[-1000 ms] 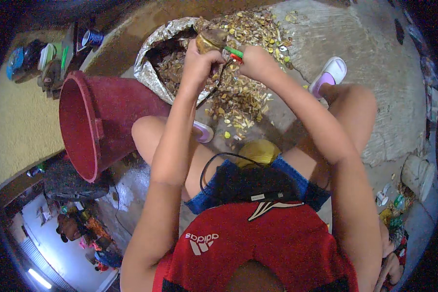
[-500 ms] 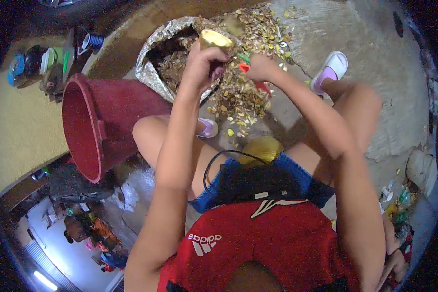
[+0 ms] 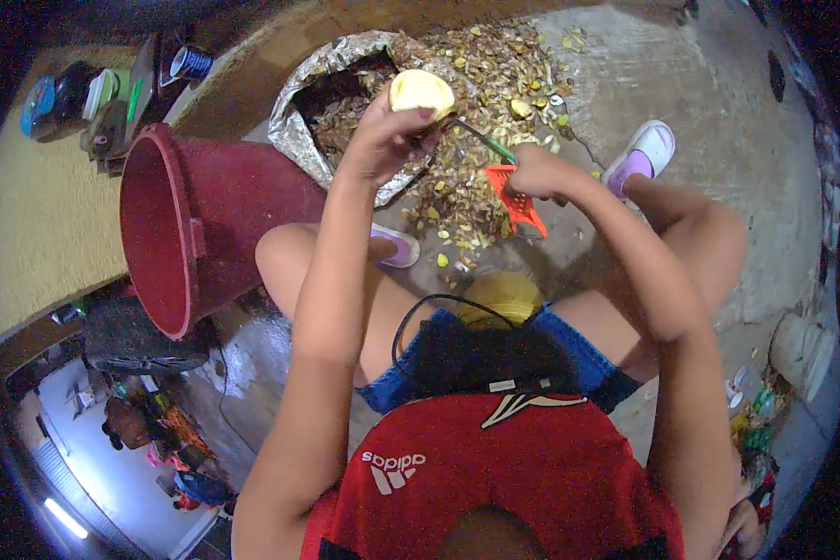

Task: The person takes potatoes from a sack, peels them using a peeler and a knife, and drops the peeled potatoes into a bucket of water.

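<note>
"Starting at the left, what is there?"

"A rough, mustard-coloured ledge (image 3: 47,224), then a maroon tub (image 3: 252,201), smooth-walled with a thick rim, tipped so its round mouth faces left."

"Next along?"

"A silvery sack (image 3: 285,133), crinkled like foil, gaping over brown peelings (image 3: 325,121). By its right edge, the left hand (image 3: 387,145) has its fingers closed round a piece of produce (image 3: 423,93), likely a root or tuber."

"Has that just changed?"

"Yes. A second ago its brown skin was on show; now a smooth, rounded, pale-yellow face is uppermost. I read that as an end cut away, leaving the flesh bare."

"What lies beyond it?"

"Thin scraps (image 3: 504,61), flaky, brown and cream, strewn over the floor. A knife (image 3: 497,150) slants across them, slim dark blade, green handle, its tip close to the left hand; whether they touch, I cannot tell."

"And the right hand?"

"The right hand (image 3: 539,173) is wrapped around that handle, with an orange slotted tool (image 3: 518,207), plastic by its look, hanging below its fingers. It has drawn back from the produce, so both tools show more fully."

"Farthest right?"

"A white shoe (image 3: 661,145) on grey, streaky concrete (image 3: 625,65)."
</note>
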{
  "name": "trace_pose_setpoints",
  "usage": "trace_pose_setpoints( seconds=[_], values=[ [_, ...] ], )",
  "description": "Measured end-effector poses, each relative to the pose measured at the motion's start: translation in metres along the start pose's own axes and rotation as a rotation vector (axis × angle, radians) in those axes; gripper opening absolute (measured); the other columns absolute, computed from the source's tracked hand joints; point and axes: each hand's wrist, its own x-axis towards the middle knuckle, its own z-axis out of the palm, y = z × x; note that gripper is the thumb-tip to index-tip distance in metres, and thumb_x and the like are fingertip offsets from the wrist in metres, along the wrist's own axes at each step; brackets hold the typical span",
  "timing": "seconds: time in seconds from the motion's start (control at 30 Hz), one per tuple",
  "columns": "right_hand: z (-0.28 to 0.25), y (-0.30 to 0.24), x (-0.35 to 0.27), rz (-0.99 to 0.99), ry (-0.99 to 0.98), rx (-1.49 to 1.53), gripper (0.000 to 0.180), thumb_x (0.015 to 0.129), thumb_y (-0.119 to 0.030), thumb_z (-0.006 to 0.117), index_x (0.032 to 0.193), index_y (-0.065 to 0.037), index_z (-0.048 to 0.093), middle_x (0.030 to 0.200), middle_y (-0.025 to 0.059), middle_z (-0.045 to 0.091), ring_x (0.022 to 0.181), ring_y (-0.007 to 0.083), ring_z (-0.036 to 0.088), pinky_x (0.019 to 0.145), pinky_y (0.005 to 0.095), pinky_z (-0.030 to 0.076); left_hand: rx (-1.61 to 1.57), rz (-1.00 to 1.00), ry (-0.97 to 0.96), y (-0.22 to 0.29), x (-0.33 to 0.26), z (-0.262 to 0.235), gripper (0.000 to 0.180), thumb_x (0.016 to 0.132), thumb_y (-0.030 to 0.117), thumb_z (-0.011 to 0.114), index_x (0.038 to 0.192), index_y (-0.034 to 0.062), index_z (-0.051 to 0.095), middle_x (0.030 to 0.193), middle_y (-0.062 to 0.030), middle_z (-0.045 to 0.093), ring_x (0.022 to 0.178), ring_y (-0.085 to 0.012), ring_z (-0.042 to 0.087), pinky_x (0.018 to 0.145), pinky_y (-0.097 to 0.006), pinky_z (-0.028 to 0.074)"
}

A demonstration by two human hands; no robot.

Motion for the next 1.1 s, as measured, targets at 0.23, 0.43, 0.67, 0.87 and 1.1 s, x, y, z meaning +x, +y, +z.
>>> trace_pose_setpoints(
  seconds=[0.23, 0.43, 0.67, 0.87, 1.1],
  values=[
    [-0.001, 0.013, 0.001, -0.024, 0.079, 0.050, 0.017, 0.056, -0.013, 0.057, 0.063, 0.002, 0.050, 0.053, 0.0124, 0.052, 0.048, 0.0203, 0.052, 0.043, 0.0337, 0.039, -0.083, 0.050, -0.003, -0.005, 0.008, -0.002, 0.022, 0.071, 0.018, 0.053, 0.085, 0.0002, 0.049, 0.060, -0.0076, 0.052, 0.035, -0.0111, 0.040, 0.029, -0.022, 0.030],
    [-0.016, 0.006, -0.015, -0.033, 0.087, -0.005, 0.029, 0.055, -0.016, 0.053, 0.067, 0.010, 0.056, 0.067, 0.0238, 0.057, 0.062, 0.0315, 0.059, 0.057, 0.0387, 0.047, -0.010, 0.097, 0.129, -0.005, 0.009, 0.011, 0.019, 0.070, 0.015, 0.054, 0.082, 0.0005, 0.051, 0.058, -0.0056, 0.051, 0.037, -0.0110, 0.043, 0.031, -0.021, 0.031],
    [-0.030, 0.021, -0.012, -0.013, 0.178, 0.048, 0.025, 0.054, -0.016, 0.054, 0.063, 0.008, 0.055, 0.060, 0.0219, 0.056, 0.055, 0.0296, 0.057, 0.053, 0.0372, 0.046, 1.133, 0.692, 0.078, -0.007, 0.020, -0.003, 0.044, 0.060, 0.015, 0.067, 0.100, 0.0040, 0.050, 0.091, -0.0111, 0.052, 0.088, -0.0196, 0.050, 0.077, -0.030, 0.041],
    [-0.035, 0.019, -0.021, -0.103, 0.187, 0.096, 0.020, 0.056, -0.016, 0.055, 0.064, 0.003, 0.055, 0.059, 0.0182, 0.056, 0.054, 0.0266, 0.056, 0.052, 0.0377, 0.044, 0.881, 0.547, 0.236, -0.002, 0.012, 0.011, 0.051, 0.053, 0.011, 0.074, 0.097, 0.0009, 0.050, 0.089, -0.0097, 0.053, 0.084, -0.0193, 0.053, 0.075, -0.029, 0.043],
    [-0.023, 0.015, -0.015, -0.187, 0.191, 0.116, 0.015, 0.059, -0.012, 0.057, 0.066, 0.000, 0.051, 0.054, 0.0081, 0.053, 0.051, 0.0158, 0.049, 0.052, 0.0316, 0.040, 0.544, 0.379, 0.012, -0.003, 0.020, -0.003, 0.049, 0.061, 0.005, 0.070, 0.105, 0.0025, 0.049, 0.096, -0.0067, 0.053, 0.086, -0.0163, 0.053, 0.075, -0.028, 0.045]
  ],
)
